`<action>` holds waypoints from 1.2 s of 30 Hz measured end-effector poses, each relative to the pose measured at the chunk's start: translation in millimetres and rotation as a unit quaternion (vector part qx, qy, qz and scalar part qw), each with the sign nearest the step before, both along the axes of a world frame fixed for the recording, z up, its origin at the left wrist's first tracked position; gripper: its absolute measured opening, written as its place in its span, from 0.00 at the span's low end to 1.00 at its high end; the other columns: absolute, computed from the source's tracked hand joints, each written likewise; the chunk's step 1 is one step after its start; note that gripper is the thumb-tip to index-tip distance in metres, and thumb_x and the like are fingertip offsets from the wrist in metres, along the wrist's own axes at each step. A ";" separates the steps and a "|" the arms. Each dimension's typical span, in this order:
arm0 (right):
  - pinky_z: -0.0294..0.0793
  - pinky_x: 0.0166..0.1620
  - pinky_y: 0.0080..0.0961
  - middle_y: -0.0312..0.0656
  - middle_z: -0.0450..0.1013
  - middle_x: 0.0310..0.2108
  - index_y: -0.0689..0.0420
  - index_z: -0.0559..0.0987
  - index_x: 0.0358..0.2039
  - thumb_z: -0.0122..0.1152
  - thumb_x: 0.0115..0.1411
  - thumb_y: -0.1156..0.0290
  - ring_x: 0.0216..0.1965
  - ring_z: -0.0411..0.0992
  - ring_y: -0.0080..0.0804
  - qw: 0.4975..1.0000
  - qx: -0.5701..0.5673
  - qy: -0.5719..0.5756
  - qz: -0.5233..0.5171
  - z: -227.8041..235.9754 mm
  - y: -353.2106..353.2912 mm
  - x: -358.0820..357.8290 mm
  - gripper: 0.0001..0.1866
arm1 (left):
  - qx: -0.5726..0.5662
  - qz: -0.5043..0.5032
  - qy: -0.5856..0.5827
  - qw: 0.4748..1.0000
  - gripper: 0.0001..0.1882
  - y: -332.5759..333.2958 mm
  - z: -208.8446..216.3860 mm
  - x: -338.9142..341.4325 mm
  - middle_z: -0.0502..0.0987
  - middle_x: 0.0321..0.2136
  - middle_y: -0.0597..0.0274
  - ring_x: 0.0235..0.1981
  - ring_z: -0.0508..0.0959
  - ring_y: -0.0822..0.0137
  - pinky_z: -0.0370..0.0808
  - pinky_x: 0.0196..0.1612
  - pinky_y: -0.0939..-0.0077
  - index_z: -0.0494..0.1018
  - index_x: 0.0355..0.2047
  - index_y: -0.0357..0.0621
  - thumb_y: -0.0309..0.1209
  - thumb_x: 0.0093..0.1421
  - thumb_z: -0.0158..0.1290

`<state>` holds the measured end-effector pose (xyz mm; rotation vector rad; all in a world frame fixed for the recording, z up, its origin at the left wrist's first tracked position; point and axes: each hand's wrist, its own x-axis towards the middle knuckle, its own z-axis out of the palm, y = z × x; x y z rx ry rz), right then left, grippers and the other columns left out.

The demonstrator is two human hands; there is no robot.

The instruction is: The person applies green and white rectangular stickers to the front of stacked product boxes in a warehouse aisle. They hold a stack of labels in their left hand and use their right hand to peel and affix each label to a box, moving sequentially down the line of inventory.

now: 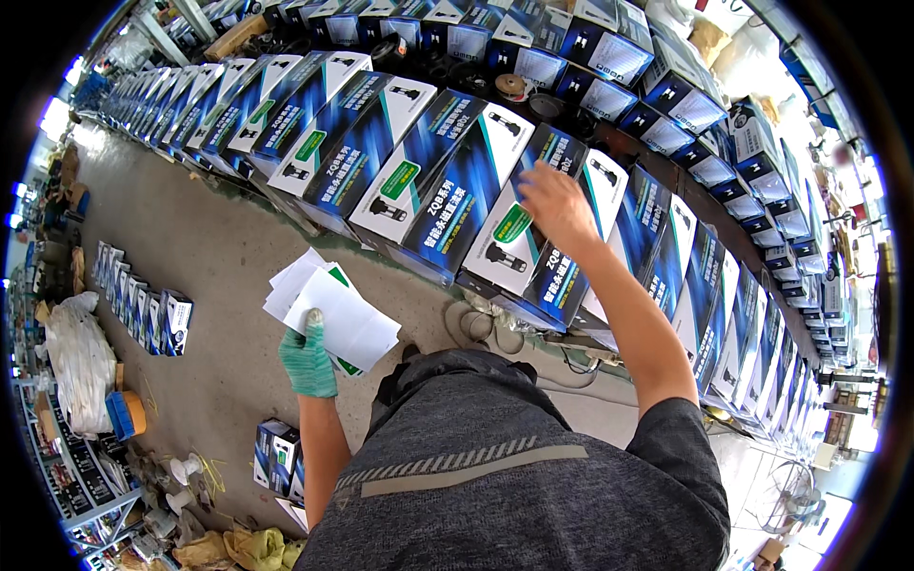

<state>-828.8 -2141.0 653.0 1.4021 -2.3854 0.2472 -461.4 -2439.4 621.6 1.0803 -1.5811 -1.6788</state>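
My left hand (309, 362), in a green knitted glove, grips a loose stack of white backing sheets (347, 319), thumb on top. Green printed edges show at the stack's rim. My bare right hand (560, 207) is over a blue, black and white carton (490, 259) in the row before me, fingers spread and slightly blurred. Beside its fingertips a green oval-cornered sticker (513, 224) lies on the carton's white panel. The neighbouring carton to the left bears a like green sticker (400, 178). Whether the right fingertips press on the carton is hard to see.
A long row of cartons (314, 152) runs from far left to lower right, with a second row (609, 48) behind it. Between the rows sit round dark parts (547, 105). Small boxes (143, 314) stand on the floor at left, near a blue and orange bin (126, 415).
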 end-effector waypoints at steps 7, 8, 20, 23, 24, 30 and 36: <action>0.39 0.80 0.49 0.38 0.56 0.77 0.53 0.65 0.73 0.31 0.72 0.31 0.79 0.48 0.42 0.966 0.210 -0.126 0.083 -19.4 31.6 77.6 0.44 | -0.012 -0.021 -0.010 1.000 0.26 -2.6 4.1 -10.6 0.84 0.46 0.63 0.44 0.80 0.72 0.78 0.50 0.72 0.80 0.56 0.36 0.43 0.65 0.67; 0.38 0.80 0.49 0.38 0.54 0.78 0.52 0.64 0.74 0.31 0.72 0.31 0.79 0.46 0.42 0.959 0.222 -0.152 0.084 -10.4 27.9 71.1 0.44 | -0.015 -0.022 0.000 1.000 0.26 -1.7 6.8 -10.6 0.84 0.46 0.63 0.44 0.80 0.72 0.78 0.50 0.73 0.80 0.56 0.36 0.43 0.65 0.67; 0.77 0.55 0.39 0.50 0.76 0.55 0.59 0.77 0.59 0.63 0.70 0.51 0.58 0.74 0.48 0.842 -0.196 -0.503 -0.001 54.6 -24.8 105.9 0.27 | -0.009 -0.101 0.074 0.992 0.29 37.7 57.7 -78.4 0.84 0.40 0.61 0.40 0.80 0.72 0.78 0.44 0.72 0.82 0.51 0.34 0.49 0.63 0.67; 0.79 0.47 0.29 0.46 0.77 0.48 0.61 0.78 0.52 0.68 0.68 0.60 0.48 0.78 0.35 0.844 -0.247 -0.473 0.060 80.7 -42.3 170.5 0.20 | -0.064 -0.145 0.106 0.982 0.29 56.1 76.7 -91.6 0.85 0.37 0.63 0.40 0.80 0.72 0.78 0.44 0.71 0.82 0.51 0.36 0.50 0.64 0.66; 0.79 0.46 0.29 0.46 0.77 0.47 0.61 0.78 0.50 0.68 0.69 0.62 0.47 0.78 0.34 0.856 -0.239 -0.458 0.042 80.1 -43.2 177.0 0.18 | -0.090 -0.172 0.083 0.977 0.26 56.8 76.9 -91.1 0.85 0.36 0.65 0.40 0.80 0.73 0.78 0.43 0.72 0.82 0.52 0.37 0.47 0.65 0.66; 0.76 0.40 0.27 0.39 0.78 0.36 0.60 0.74 0.42 0.63 0.72 0.66 0.37 0.75 0.25 0.726 -0.436 -0.519 -0.116 68.6 -29.5 177.2 0.11 | -0.046 -0.247 0.154 0.956 0.12 60.7 80.4 -82.9 0.85 0.36 0.67 0.37 0.80 0.76 0.79 0.42 0.77 0.83 0.42 0.41 0.35 0.64 0.67; 0.72 0.49 0.20 0.38 0.76 0.47 0.61 0.72 0.56 0.50 0.79 0.64 0.46 0.71 0.19 0.632 -0.415 -0.653 -0.028 54.8 -33.9 197.3 0.14 | -0.109 -0.359 0.207 0.903 0.10 64.8 85.9 -83.8 0.84 0.42 0.64 0.41 0.82 0.72 0.81 0.46 0.75 0.80 0.46 0.45 0.28 0.66 0.64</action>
